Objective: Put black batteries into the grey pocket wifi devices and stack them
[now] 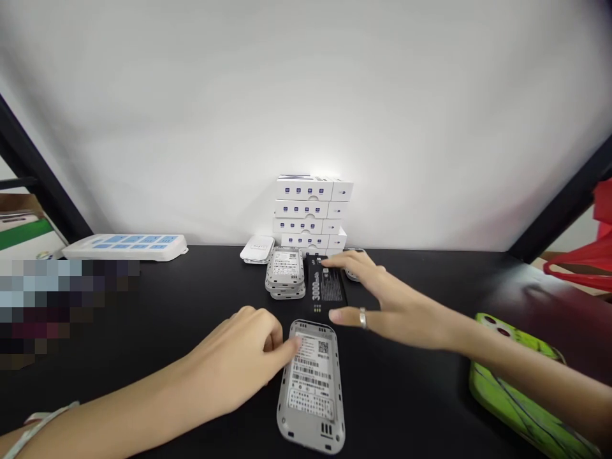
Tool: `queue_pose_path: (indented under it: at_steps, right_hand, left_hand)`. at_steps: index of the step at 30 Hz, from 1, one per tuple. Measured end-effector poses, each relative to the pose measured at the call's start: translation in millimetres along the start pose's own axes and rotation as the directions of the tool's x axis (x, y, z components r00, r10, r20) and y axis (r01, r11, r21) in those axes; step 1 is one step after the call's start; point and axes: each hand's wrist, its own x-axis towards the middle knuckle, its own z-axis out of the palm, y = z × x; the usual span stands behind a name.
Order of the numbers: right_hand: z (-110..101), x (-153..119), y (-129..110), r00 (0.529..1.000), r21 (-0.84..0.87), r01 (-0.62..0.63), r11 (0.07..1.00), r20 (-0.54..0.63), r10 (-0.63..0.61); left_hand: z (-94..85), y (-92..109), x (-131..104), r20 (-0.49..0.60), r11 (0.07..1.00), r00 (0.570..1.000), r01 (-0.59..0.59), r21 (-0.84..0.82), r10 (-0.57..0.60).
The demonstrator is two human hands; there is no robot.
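The left hand (239, 357) has its thumb on the upper left part of a grey case (308, 430), which lies on the black table (191, 287) with its label up. Its fingers curl at the side, and I cannot tell whether they pinch the edge or only steady it. The right hand (406, 312) has thumb and fingers spread apart around the right side of a black battery (329, 287), just beyond the case; its fingertips are at the far end, whether touching or just above I cannot tell.

Close to the battery's left stands a stack of similar cases (285, 274), with white covers (258, 247) and piled boxes (303, 209) behind.

The battery looks flat and smooth, so a pinch on one corner alone could let it slip or swing round. A sideways push could knock the uneven stack askew. If the left thumb presses only that edge, the case could pivot or slide on the table
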Motion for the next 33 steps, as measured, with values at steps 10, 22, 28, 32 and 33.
queue_pose_path:
  at_steps: [10,22,28,32,33]
  right_hand:
    - [28,-22,-30,0.986,0.117,-0.055,0.992,0.164,0.036]
    - [44,-29,-30,0.978,0.251,-0.17,0.953,0.157,0.133]
    - [43,-30,-29,0.981,0.245,-0.128,0.961,0.17,0.087]
    - [48,-31,-32,0.983,0.176,-0.147,0.973,0.138,0.124]
    - [50,-31,-33,0.983,0.157,-0.147,0.977,0.13,0.127]
  left_hand:
    - [2.6,-29,1,0.066,0.891,0.928,-0.33,-0.314,0.367]
    - [23.0,-13,-1,-0.048,0.895,0.935,-0.35,-0.276,0.35]
    - [29.5,-6,-10,-0.121,0.925,0.974,-0.22,-0.31,0.191]
    - [31.6,-4,-11,-0.143,0.925,0.975,-0.208,-0.318,0.17]
    - [32.1,-4,-11,-0.154,0.925,0.973,-0.212,-0.315,0.17]
